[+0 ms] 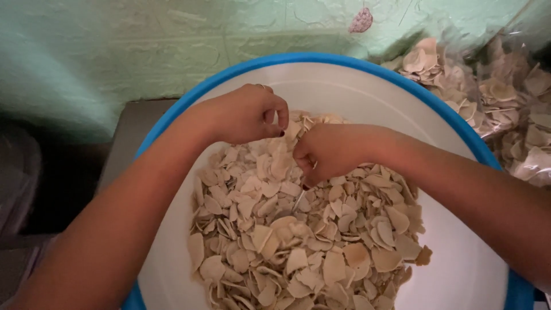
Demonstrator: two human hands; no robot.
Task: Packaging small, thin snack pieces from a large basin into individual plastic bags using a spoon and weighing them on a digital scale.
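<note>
**A:** Head view, looking down. What do I have in hand?

**B:** My left hand (pixel 244 115) sits over the far edge of the heap, thumb and forefinger pinched together on one pale chip (pixel 294 130) at the top of the pile. My right hand (pixel 327 152) is curled closed just beside it, fingers folded in; a thin metal blade or pin (pixel 298 201) seems to point down from under that fist toward the heap — too slim and dim to name with certainty.

**A:** And the material itself?

**B:** The dried chips (pixel 304 241) — flat, beige, irregular flakes — lie heaped in a wide white basin (pixel 465 270) with a blue rim, filling its middle and near part. The two hands nearly touch above the heap's far side. A clear plastic bag (pixel 493 97) of the same flakes rests outside the basin to the right, against a pale green wall (pixel 115 51).

**A:** What could go wrong from here?

**B:** As I judge it, three things. The flakes look thin and brittle, so too hard a pinch may snap the held one. The metal tip stands close to my own fingers; a slip could nick them. And the light is low, so I may misjudge which flake I grip.
</note>
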